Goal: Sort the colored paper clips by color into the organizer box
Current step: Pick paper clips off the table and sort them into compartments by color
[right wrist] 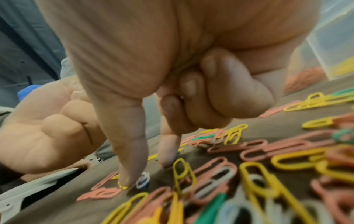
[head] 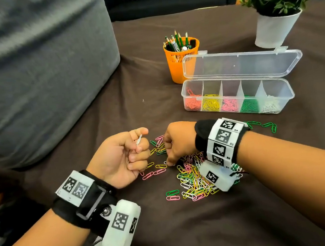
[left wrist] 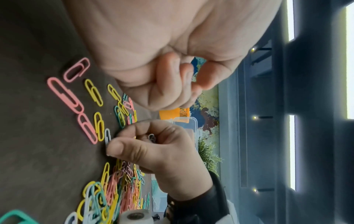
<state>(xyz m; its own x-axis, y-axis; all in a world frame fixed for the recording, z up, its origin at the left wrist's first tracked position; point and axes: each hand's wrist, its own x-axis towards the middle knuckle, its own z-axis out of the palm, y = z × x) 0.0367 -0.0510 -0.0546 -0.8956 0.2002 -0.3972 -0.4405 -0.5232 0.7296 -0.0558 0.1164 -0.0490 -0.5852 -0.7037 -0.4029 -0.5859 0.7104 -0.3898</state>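
Right hand (head: 176,141) is down at the pile's (head: 199,177) left edge, thumb and forefinger pinching at a white clip (right wrist: 142,180) on the bench (head: 246,204). Left hand (head: 121,157) pinches white clips (head: 138,140). Best to lift one end first, then head for the box (head: 239,94).

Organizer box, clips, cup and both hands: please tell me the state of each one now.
organizer box: lid open, five compartments each hold one color.
loose paper clips: unsorted heap on the cloth.
left hand: curled, pinches white clips.
right hand: fingertips down on a white clip that lies on the cloth.
pencil cup: upright, filled with pencils.
plant pot: upright.
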